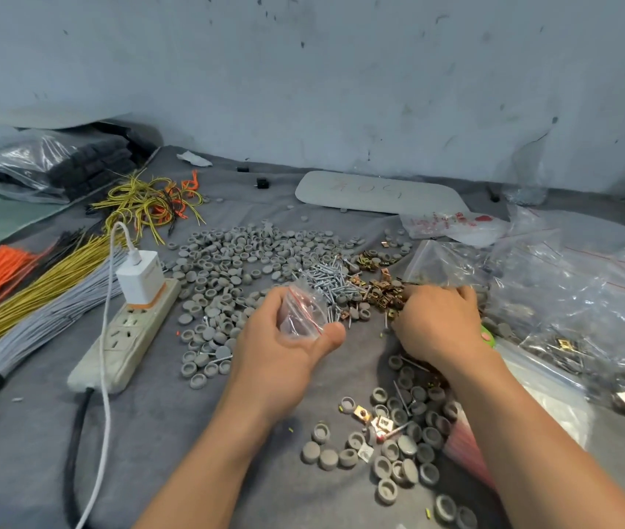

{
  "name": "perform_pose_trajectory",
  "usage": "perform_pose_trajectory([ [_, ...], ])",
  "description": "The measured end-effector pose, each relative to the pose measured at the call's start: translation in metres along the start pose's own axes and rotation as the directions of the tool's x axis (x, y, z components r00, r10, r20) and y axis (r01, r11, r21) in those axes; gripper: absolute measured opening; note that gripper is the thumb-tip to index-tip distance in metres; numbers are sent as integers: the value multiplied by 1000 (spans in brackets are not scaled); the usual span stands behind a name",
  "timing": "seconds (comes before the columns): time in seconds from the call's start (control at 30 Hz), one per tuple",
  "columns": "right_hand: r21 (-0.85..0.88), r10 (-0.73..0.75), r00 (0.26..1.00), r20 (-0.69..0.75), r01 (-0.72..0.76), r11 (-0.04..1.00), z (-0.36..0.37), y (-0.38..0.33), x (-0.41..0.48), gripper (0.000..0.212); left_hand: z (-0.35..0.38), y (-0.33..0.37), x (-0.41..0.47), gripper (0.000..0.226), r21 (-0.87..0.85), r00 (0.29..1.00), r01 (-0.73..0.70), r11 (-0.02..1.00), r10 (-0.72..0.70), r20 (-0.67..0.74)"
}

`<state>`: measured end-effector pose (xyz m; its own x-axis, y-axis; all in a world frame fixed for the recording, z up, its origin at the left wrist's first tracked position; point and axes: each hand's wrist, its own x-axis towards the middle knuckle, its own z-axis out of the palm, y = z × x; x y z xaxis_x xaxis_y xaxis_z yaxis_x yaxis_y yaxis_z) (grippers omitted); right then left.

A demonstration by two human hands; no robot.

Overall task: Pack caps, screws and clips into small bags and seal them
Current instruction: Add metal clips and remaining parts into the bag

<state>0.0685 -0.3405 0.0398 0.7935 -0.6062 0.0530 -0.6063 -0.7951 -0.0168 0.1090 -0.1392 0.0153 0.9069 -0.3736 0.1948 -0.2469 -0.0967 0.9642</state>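
Note:
My left hand (284, 337) holds a small clear bag (303, 311) with a red zip line, mouth up, fingers curled round it. My right hand (436, 322) rests palm down with its fingertips in the pile of brass clips (379, 292); what the fingers hold is hidden. Silver screws (330, 278) lie in a heap just beyond the bag. Grey caps (234, 257) are spread widely behind and left, and a second patch of grey caps (402, 437) lies near my right forearm.
A white power strip (127, 334) with a charger plugged in lies left of the caps. Bundles of orange, yellow and grey wires (36, 292) sit at far left. Clear plastic bags (578, 299) with parts fill the right side. A grey board (379, 192) lies at the back.

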Motion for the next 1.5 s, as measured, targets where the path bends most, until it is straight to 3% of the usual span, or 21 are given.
perform_pose_trajectory([
  [0.17, -27, -2, 996, -92, -1, 1000, 7, -2, 4, 27, 0, 1, 10, 54, -42, 1000, -2, 999, 2, 5],
  [0.33, 48, 5, 994, -111, 1, 999, 7, -7, -1, 30, -2, -4, 8, 36, -50, 1000, -5, 999, 4, -14],
  [0.53, 312, 38, 951, -306, 62, 948, 9, -8, -26, 45, 1, -4, 8, 35, -57, 1000, 12, 998, -12, -6],
  [0.63, 560, 76, 923, -378, 163, 813, 8, -6, -40, 24, 5, -2, 6, 34, 8, 1000, -4, 1000, 4, 6],
  [0.77, 884, 107, 974, -201, 133, 448, 5, -3, -56, 27, 14, 1, 3, 35, 99, 998, -50, 994, 52, -20],
  [0.93, 999, -44, 999, -23, 22, -36, 6, -8, -69, 28, 19, 4, -2, 40, 199, 997, -80, 977, 81, 3],
  [1.0, 987, -71, 997, 29, -40, -158, 7, -8, -71, 18, 19, 4, -2, 41, 213, 995, -95, 972, 91, 30],
  [1.23, 936, -100, 977, 189, -210, -284, 7, -4, -71, 18, 22, 2, -4, 31, 86, 988, -126, 988, 117, 101],
  [1.33, 925, -116, 964, 240, -263, -274, 8, -2, -72, 18, 22, 3, -3, 23, -14, 986, -147, 989, 148, 71],
  [1.5, 941, -171, 955, 242, -274, -197, 10, 0, -75, 26, 21, 9, -4, 32, -248, 982, -114, 962, 147, 120],
])
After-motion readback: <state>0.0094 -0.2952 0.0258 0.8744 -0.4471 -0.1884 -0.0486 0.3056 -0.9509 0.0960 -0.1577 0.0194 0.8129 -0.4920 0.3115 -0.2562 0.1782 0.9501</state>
